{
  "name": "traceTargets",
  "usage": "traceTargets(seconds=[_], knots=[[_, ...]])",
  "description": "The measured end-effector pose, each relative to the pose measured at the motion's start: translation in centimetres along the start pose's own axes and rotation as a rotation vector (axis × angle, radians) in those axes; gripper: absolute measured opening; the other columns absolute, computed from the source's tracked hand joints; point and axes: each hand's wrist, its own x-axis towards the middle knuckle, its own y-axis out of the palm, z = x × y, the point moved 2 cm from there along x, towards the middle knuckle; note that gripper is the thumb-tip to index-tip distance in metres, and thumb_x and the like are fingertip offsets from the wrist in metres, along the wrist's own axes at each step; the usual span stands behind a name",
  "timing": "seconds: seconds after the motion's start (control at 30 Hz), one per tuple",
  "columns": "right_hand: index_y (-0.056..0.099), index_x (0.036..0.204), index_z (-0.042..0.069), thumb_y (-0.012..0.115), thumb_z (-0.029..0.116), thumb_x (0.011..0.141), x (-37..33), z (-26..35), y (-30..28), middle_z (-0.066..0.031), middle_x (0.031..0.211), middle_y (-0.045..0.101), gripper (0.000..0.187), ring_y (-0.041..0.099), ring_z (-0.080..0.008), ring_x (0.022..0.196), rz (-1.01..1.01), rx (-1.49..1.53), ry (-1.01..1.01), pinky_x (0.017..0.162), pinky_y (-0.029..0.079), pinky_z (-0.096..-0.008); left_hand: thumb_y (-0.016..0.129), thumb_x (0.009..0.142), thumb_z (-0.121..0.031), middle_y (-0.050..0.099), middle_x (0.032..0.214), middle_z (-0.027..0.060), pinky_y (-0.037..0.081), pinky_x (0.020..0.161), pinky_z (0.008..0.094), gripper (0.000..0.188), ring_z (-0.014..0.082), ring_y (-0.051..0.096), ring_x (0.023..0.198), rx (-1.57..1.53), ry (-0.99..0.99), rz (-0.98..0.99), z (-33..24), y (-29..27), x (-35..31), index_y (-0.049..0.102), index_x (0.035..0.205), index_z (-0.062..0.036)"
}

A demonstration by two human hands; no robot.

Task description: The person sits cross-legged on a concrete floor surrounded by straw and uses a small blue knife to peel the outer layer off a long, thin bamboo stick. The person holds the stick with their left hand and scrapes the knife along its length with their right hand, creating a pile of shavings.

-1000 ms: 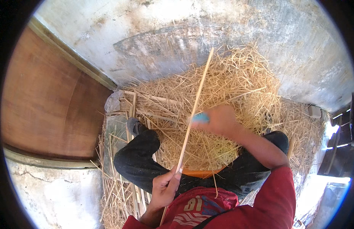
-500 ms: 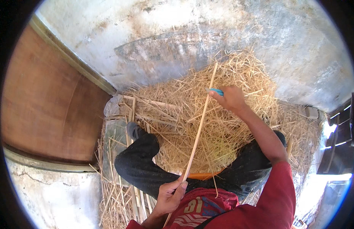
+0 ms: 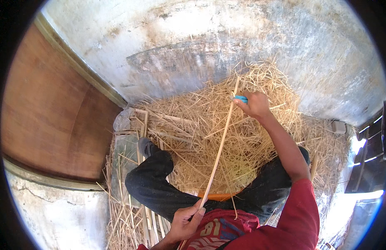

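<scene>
A long, thin pale strip of bamboo or wood (image 3: 218, 156) slants from my lap up and away over the straw. My left hand (image 3: 186, 221) is closed round its near part, thumb on top. Near the strip's far end, my right hand (image 3: 256, 105) grips a small knife with a blue handle (image 3: 241, 99). The short blade lies against the strip, and its exact angle is too small to make out. Below the strip, between my bent legs, is a heap of loose straw-like shavings (image 3: 226, 162).
An orange rim (image 3: 218, 196) shows at the near side of the shavings. Several longer strips (image 3: 149, 221) lie by my left leg. A stained wall (image 3: 201, 50) rises behind the heap, a brown wooden panel (image 3: 55, 112) stands at left, and a small pale block (image 3: 339, 127) at right.
My right hand with the knife has shifted slightly right, and the blade is nearer the strip's far end. The strip's far end sits a little lower. My left hand keeps its grip.
</scene>
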Motion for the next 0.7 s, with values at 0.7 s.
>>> traceTargets(seconds=[0.7], knots=[[0.062, 0.065, 0.01, 0.053, 0.074, 0.074, -7.5, 14.3, -3.9, -0.0075, 0.047, 0.052, 0.065, 0.055, -0.0266, 0.044, 0.324, 0.222, -0.33, 0.046, 0.044, -0.0377, 0.049, 0.097, -0.016, 0.043, 0.058, -0.0065, 0.028, 0.044, 0.0171, 0.035, 0.0, 0.036, 0.049, -0.371, -0.038, -0.117, 0.8, -1.1, 3.1, 0.051, 0.129, -0.0021]])
